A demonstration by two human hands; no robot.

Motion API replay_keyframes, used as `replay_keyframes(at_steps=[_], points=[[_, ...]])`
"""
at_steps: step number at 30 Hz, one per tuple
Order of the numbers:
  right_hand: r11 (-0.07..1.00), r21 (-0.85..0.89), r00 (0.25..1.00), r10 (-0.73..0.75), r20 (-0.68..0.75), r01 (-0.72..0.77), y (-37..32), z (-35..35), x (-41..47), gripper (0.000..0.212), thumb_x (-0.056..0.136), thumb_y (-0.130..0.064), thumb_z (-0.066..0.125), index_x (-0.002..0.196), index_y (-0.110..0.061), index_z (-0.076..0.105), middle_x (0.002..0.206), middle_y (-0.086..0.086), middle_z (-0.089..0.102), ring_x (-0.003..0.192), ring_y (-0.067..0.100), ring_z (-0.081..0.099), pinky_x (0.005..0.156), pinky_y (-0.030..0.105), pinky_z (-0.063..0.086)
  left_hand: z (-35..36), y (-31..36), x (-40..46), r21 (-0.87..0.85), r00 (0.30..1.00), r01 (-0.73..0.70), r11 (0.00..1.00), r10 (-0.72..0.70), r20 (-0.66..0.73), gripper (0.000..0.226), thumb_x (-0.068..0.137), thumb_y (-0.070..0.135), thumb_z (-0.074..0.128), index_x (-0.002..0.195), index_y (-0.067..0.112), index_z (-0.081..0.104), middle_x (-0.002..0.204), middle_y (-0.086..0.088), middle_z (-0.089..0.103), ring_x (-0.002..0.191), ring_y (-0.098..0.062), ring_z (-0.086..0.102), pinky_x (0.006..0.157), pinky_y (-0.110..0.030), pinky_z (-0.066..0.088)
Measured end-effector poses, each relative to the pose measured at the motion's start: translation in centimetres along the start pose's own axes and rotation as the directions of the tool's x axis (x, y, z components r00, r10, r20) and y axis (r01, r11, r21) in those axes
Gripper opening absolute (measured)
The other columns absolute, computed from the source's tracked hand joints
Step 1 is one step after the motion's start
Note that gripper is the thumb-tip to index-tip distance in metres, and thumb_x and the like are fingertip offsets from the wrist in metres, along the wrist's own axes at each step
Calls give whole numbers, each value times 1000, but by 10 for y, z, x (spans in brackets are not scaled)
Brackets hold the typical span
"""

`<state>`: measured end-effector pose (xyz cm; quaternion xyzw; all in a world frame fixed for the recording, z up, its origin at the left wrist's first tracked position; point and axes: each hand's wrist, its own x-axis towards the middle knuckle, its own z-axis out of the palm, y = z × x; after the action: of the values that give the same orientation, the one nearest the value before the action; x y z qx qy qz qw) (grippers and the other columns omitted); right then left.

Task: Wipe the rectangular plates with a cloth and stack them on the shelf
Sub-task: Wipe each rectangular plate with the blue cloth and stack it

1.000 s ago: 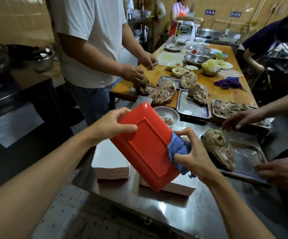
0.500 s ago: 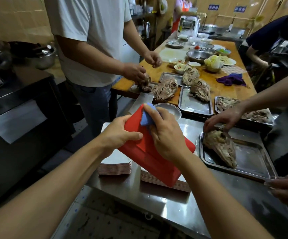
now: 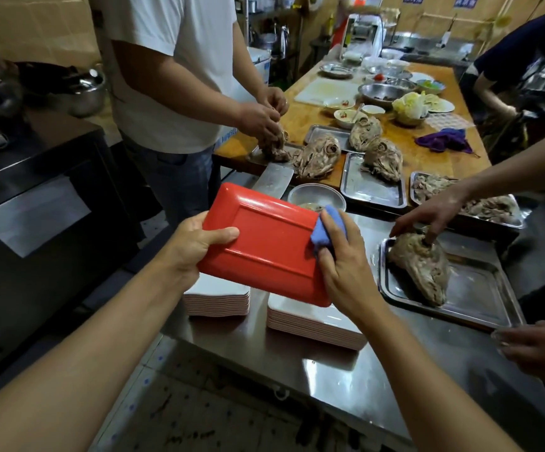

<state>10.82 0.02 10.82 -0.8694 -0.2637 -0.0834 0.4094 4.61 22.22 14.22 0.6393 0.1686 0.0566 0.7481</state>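
The red rectangular plate (image 3: 266, 244) is held tilted, underside up, above the steel desk (image 3: 346, 370), over two stacks of plates. The left hand (image 3: 192, 247) grips its 9 o'clock edge, thumb curled over the back and fingers hidden beneath. The right hand (image 3: 342, 265) is closed on a blue cloth (image 3: 324, 228), pressing it against the plate's 3 o'clock end.

By my reading the wiping of this plate is midway: the back is being rubbed, and whether the face is done I cannot tell. The left stack (image 3: 217, 300) and right stack (image 3: 313, 322) sit just below (which one is wiped and which is waiting cannot be told). No shelf is in view, so the stacking looks wholly undone.

Around: at 3 o'clock a metal tray (image 3: 479, 298) carries a cooked animal head (image 3: 422, 265), with another person's hand (image 3: 427, 212) on it. At 12 o'clock sit a steel bowl (image 3: 316, 195) and a cleaver (image 3: 272, 184), near the plate's far edge. A person in a white shirt (image 3: 179, 66) works at the wooden table (image 3: 427, 151) beyond, crowding any path that way.
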Motion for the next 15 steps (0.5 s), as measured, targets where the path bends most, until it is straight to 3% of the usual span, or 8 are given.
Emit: replay_keyframes(at_steps=[6, 10, 13, 15], points=[[983, -102, 986, -145, 83, 153, 8, 4, -27, 54, 94, -10, 51, 144, -13, 32, 152, -9, 9, 146, 22, 9, 119, 33, 11, 5, -9, 11, -158, 989, 97, 983, -114, -97, 20, 85, 6, 61, 103, 15, 61, 90, -9, 67, 79, -24, 64, 71, -39, 53], [965, -186, 983, -180, 36, 184, 20, 4, -37, 56, 92, -7, 55, 144, -11, 32, 154, 0, 17, 145, 27, 15, 117, 44, 21, 14, -18, 12, -239, 976, 167, 957, -195, -99, 9, 87, 11, 62, 93, 19, 62, 74, -4, 72, 64, -18, 69, 55, -33, 58], [946, -262, 978, -205, -36, 189, 20, 9, -37, 57, 89, -2, 59, 141, -5, 38, 151, 10, 26, 142, 32, 19, 113, 54, 24, 20, -22, 11, -313, 965, 216, 925, -251, -76, 5, 90, 16, 60, 92, 20, 61, 70, -3, 72, 66, -19, 69, 59, -36, 56], [930, -304, 974, -225, -33, 205, 13, 18, -36, 56, 89, -8, 59, 141, -4, 39, 151, 12, 30, 141, 33, 20, 113, 53, 21, 24, -21, 9, -359, 965, 214, 909, -253, -64, 7, 92, 18, 56, 98, 18, 61, 78, -5, 72, 70, -20, 68, 61, -38, 54]])
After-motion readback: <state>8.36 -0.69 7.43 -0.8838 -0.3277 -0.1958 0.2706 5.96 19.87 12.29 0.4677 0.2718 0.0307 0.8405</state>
